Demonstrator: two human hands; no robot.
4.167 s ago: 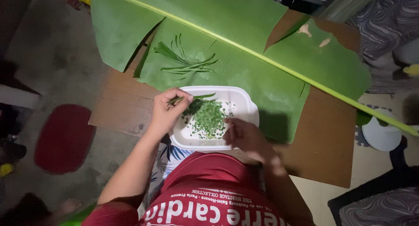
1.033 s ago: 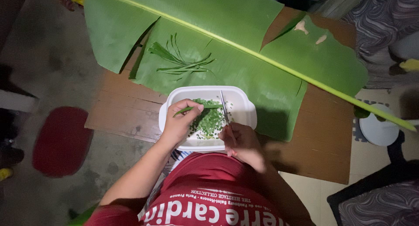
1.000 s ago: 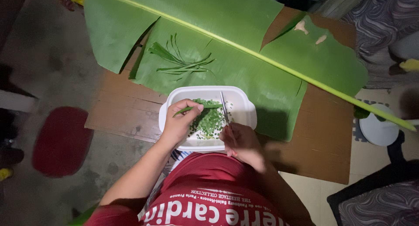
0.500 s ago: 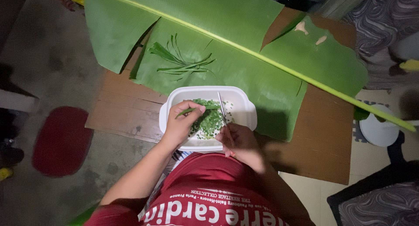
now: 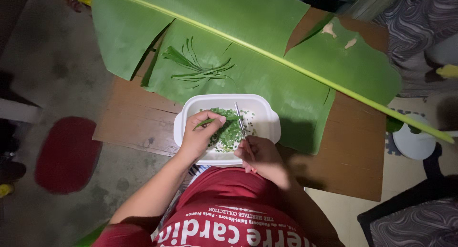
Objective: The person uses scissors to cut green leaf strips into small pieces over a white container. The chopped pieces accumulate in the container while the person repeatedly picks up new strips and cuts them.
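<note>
A green stalk [image 5: 217,119] is being pinched by the left hand [image 5: 199,135] fingers over the white tray [image 5: 267,114]; scissors [image 5: 240,122] are being gripped by the right hand [image 5: 260,154].

One white tub [image 5: 267,114] at centre, one banana leaf [image 5: 267,42] across the top, one wooden board [image 5: 358,166] under it. Two hands: left hand [image 5: 198,137], right hand [image 5: 260,156]. One knife [image 5: 240,123], one green stalk [image 5: 217,119] pinched. One loose bunch of stalks [image 5: 195,65] upper left, maybe eight or so. Two pale scraps [image 5: 329,30] upper right. One red mat [image 5: 67,151] at left.
</note>
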